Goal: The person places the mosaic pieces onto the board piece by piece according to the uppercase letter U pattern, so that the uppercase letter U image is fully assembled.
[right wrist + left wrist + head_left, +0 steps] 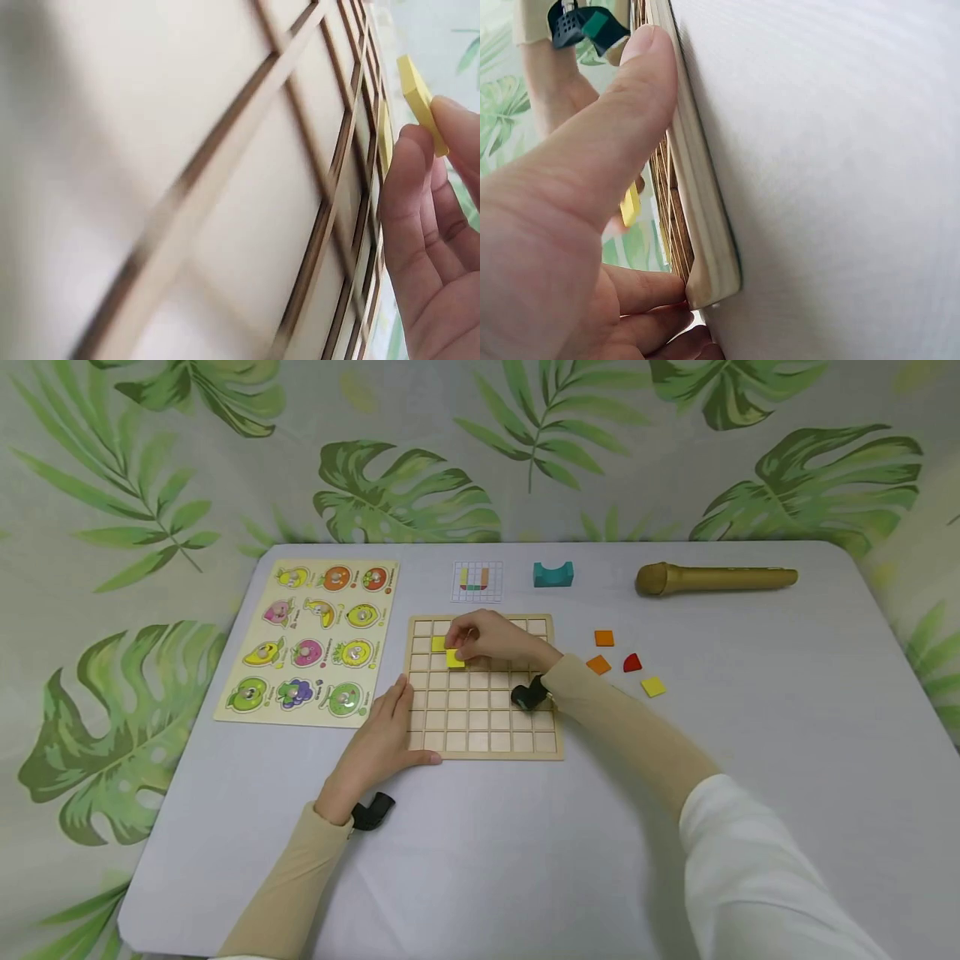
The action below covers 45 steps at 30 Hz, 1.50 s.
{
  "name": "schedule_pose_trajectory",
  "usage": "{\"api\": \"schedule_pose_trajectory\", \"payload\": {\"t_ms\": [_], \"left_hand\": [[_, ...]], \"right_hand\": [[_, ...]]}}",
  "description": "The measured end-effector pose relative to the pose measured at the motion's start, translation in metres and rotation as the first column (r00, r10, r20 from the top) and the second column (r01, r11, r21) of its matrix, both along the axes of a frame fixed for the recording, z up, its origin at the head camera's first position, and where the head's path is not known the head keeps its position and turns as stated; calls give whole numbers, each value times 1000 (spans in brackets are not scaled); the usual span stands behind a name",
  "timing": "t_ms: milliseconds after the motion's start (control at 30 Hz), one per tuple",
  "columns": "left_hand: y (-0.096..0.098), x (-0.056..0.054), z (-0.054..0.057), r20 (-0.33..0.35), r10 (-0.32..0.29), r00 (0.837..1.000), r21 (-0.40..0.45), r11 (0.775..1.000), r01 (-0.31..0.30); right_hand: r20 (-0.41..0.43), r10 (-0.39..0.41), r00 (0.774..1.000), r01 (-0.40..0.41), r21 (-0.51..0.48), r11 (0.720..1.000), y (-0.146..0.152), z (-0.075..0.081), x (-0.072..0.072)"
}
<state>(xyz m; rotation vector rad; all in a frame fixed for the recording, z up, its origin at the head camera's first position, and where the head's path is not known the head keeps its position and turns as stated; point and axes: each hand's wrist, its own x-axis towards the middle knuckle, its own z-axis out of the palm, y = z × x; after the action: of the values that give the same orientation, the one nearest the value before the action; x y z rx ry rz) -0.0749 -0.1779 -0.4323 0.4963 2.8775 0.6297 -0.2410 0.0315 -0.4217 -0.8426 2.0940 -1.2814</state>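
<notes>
A wooden grid board (480, 720) lies on the table in front of the person. The left hand (381, 737) steadies its lower-left corner, fingers along the left side and thumb on the front edge. Over the upper-left cells, the right hand (498, 639) pinches a yellow square tile (454, 658) between thumb and fingertips. In the right wrist view that yellow tile (420, 101) is tilted and apart from the grid. Another yellow tile (438, 644) sits in a cell near the board's top left, partly covered by the held one in the head view.
Right of the board lie two orange squares (603, 638), a red quarter-round piece (632, 662) and a yellow square (653, 687). Behind are a small pattern card (477, 582), a teal arched block (552, 575) and a gold microphone (716, 579). A fruit puzzle (307, 643) lies left.
</notes>
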Motion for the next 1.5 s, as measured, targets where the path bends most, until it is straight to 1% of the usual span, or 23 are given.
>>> {"api": "schedule_pose_trajectory", "payload": {"t_ms": [67, 167, 333, 400, 500, 600, 700, 867, 1000, 1233, 1400, 1500], "left_hand": [[0, 0, 0, 1, 0, 1000, 0, 1000, 0], [0, 0, 0, 8, 1, 1000, 3, 1000, -1], [-1, 0, -2, 11, 3, 1000, 4, 1000, -3], [-1, 0, -2, 8, 2, 1000, 4, 1000, -2], [-1, 0, -2, 9, 3, 1000, 1, 1000, -3], [-1, 0, -1, 13, 5, 1000, 3, 1000, -5], [-1, 1, -1, 12, 7, 1000, 7, 1000, -7], [-2, 1, -2, 0, 6, 1000, 15, 1000, -6], [-1, 1, -2, 2, 10, 1000, 14, 1000, -10], [0, 0, -2, 23, 21, 1000, 23, 1000, -21], [0, -1, -2, 29, 23, 999, 32, 999, -24], [0, 0, -2, 36, 24, 999, 32, 999, -25]], "right_hand": [[-35, -2, 999, 3, 14, 1000, -10, 0, -1], [-114, -6, 993, 14, 70, 997, -23, -1, -1], [-196, -13, 981, 46, 166, 985, -34, 0, 4], [-241, -1, 971, 50, 199, 979, -36, 1, 6], [-312, 35, 949, 45, 244, 969, -38, 2, 9], [-354, 57, 934, 43, 269, 962, -40, 3, 11], [-344, 41, 938, 49, 251, 967, -39, 3, 12], [-249, -32, 968, 73, 160, 984, -27, 1, 9], [-190, -70, 979, 93, 113, 989, -9, 3, 3], [-131, -85, 988, 93, 59, 994, 41, 9, -1], [-92, -151, 984, 157, 70, 985, 85, 11, 0], [-70, -187, 980, 193, 85, 977, 114, 11, 5]]}}
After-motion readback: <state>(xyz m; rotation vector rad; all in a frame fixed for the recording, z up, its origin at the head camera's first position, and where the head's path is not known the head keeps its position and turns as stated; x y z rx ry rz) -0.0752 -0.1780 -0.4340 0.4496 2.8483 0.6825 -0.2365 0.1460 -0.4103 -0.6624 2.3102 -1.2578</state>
